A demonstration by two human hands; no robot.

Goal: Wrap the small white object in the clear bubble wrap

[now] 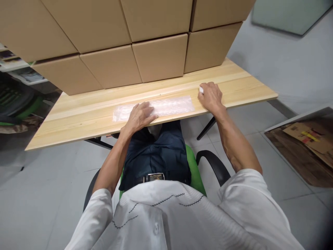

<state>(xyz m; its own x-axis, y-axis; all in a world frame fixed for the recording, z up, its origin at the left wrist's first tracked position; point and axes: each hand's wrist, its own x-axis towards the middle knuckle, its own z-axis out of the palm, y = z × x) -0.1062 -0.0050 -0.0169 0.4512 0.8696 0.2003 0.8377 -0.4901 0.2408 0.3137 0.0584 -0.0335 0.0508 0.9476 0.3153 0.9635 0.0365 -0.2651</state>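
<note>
Left hand [140, 116]: we are seeing it resting palm-down, loosely spread, on the plastic bag.
Plastic bag [174, 106]: it is lying flat along the near edge of the table [247, 83].
Right hand [211, 96]: we are observing it curling around a small white object [201, 90].
Boxes [160, 59]: they are standing stacked behind.

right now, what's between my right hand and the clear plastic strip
The head view shows only a narrow stretch of bare wooden tabletop between your right hand and the near end of the clear plastic strip.
</note>
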